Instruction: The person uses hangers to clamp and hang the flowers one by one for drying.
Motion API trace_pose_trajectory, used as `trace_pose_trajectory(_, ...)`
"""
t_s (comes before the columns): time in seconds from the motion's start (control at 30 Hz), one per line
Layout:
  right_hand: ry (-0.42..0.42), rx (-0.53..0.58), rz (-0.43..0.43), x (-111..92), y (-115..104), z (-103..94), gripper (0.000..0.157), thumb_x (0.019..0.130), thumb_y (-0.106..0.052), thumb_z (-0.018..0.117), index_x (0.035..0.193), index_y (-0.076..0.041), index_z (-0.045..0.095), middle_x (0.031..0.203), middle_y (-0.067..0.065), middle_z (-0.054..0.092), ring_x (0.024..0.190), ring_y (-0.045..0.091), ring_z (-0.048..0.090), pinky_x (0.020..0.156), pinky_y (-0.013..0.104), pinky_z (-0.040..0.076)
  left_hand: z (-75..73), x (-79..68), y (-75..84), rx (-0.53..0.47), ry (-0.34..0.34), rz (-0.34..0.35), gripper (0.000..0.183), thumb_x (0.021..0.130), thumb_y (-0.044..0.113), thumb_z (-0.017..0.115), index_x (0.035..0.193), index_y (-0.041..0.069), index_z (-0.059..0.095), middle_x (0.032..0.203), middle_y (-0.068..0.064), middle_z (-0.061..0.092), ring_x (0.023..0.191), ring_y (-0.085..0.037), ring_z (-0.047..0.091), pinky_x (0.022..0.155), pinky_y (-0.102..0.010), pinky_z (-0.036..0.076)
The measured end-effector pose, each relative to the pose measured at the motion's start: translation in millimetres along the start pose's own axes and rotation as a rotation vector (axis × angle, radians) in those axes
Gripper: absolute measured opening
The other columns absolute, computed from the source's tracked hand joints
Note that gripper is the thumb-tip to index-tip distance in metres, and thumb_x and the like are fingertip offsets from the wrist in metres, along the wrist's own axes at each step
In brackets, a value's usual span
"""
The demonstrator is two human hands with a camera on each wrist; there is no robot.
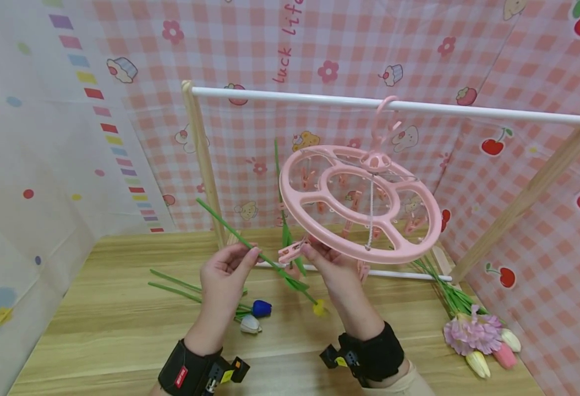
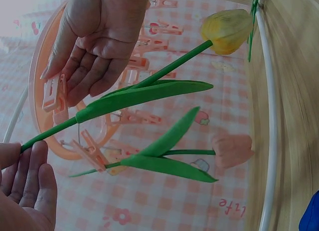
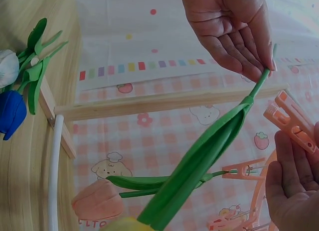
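My left hand (image 1: 225,278) pinches the green stem of a yellow tulip (image 2: 227,32) between thumb and fingers, its bloom pointing down toward the table. With thumb and fingers my right hand (image 1: 337,269) holds a pink clothespin (image 3: 294,119) at the near left rim of a round pink hanging dryer (image 1: 394,256). The stem is close to this clothespin but apart from it. A pink tulip (image 2: 232,150) hangs head down from another clothespin (image 2: 89,150) of the dryer, behind the yellow one.
The dryer hooks over a white rail (image 1: 290,96) on a wooden frame (image 1: 203,165). A blue tulip (image 1: 262,308) and a white tulip (image 1: 250,324) lie on the table at left. Several flowers, including a pale purple one (image 1: 473,333), lie at right.
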State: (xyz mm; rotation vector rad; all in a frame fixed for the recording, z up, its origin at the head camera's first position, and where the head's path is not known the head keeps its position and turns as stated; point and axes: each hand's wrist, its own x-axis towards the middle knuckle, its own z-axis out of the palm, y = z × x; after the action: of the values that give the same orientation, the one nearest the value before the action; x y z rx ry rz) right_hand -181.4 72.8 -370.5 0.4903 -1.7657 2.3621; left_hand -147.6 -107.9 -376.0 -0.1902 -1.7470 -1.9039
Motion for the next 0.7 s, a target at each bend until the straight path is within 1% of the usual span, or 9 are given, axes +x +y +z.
trace_pose_trajectory(0.1, -0.010, 0.005, -0.034, 0.2, 0.8, 1.0, 0.012, 0.081, -0.003, 0.068, 0.090, -0.011, 0.063, 0.084, 0.001, 0.064, 0.075, 0.013, 0.059, 0.069, 0.020, 0.051, 0.8, 0.2, -2.8, 0.001, -0.001, 0.024, 0.016, 0.084, 0.009, 0.067, 0.089, -0.006, 0.067, 0.086, -0.014, 0.068, 0.073, -0.018, 0.065, 0.064, -0.022, 0.055)
trace_pose_trajectory(0.2, -0.017, -0.008, -0.048, 0.0, 1.2, 2.2, 0.010, 0.081, -0.007, 0.069, 0.089, -0.011, 0.063, 0.083, 0.001, 0.063, 0.074, 0.012, 0.058, 0.067, 0.019, 0.050, 3.0, 0.7, -2.5, 0.007, -0.010, 0.048, 0.014, 0.083, 0.007, 0.067, 0.086, -0.007, 0.067, 0.085, -0.016, 0.067, 0.072, -0.019, 0.065, 0.062, -0.020, 0.054)
trace_pose_trajectory(0.33, -0.032, -0.003, -0.050, -0.1, 1.9, 3.0, 0.012, 0.082, -0.005, 0.068, 0.091, -0.010, 0.063, 0.085, 0.002, 0.063, 0.076, 0.013, 0.058, 0.068, 0.020, 0.050, 8.1, -0.3, 8.7, 0.032, -0.026, 0.070, 0.010, 0.082, 0.000, 0.067, 0.082, -0.010, 0.065, 0.079, -0.019, 0.066, 0.068, -0.025, 0.064, 0.058, -0.017, 0.052)
trace_pose_trajectory(0.43, -0.038, 0.006, -0.026, -0.6, 1.7, 3.4, 0.012, 0.082, -0.005, 0.068, 0.092, -0.012, 0.063, 0.086, 0.001, 0.063, 0.078, 0.014, 0.059, 0.070, 0.021, 0.051, 11.4, -1.6, 19.5, 0.055, -0.033, 0.080, 0.009, 0.082, -0.003, 0.066, 0.080, -0.012, 0.063, 0.077, -0.020, 0.065, 0.067, -0.028, 0.063, 0.055, -0.015, 0.050)
trace_pose_trajectory(0.47, -0.040, 0.010, -0.015, -0.9, 1.4, 3.7, 0.013, 0.082, -0.006, 0.068, 0.092, -0.013, 0.063, 0.086, 0.000, 0.063, 0.079, 0.014, 0.059, 0.071, 0.022, 0.051, 12.3, -2.0, 22.7, 0.062, -0.033, 0.081, 0.009, 0.082, -0.004, 0.066, 0.080, -0.012, 0.063, 0.076, -0.021, 0.065, 0.067, -0.027, 0.063, 0.055, -0.015, 0.050)
trace_pose_trajectory(0.63, -0.071, 0.020, 0.038, -0.1, 0.1, 4.3, 0.009, 0.085, -0.012, 0.067, 0.091, -0.018, 0.065, 0.087, -0.003, 0.064, 0.086, 0.014, 0.060, 0.082, 0.026, 0.049, 14.3, -2.7, 28.7, 0.076, -0.024, 0.083, 0.009, 0.082, -0.003, 0.066, 0.081, -0.012, 0.064, 0.079, -0.020, 0.066, 0.069, -0.021, 0.064, 0.056, -0.015, 0.050)
trace_pose_trajectory(0.7, -0.082, 0.023, 0.046, -0.1, -0.1, 4.3, 0.008, 0.085, -0.013, 0.066, 0.091, -0.019, 0.065, 0.086, -0.004, 0.064, 0.086, 0.014, 0.060, 0.082, 0.026, 0.049, 14.7, -3.3, 29.2, 0.077, -0.023, 0.085, 0.009, 0.082, -0.003, 0.066, 0.081, -0.012, 0.064, 0.080, -0.019, 0.066, 0.069, -0.020, 0.064, 0.058, -0.016, 0.051)
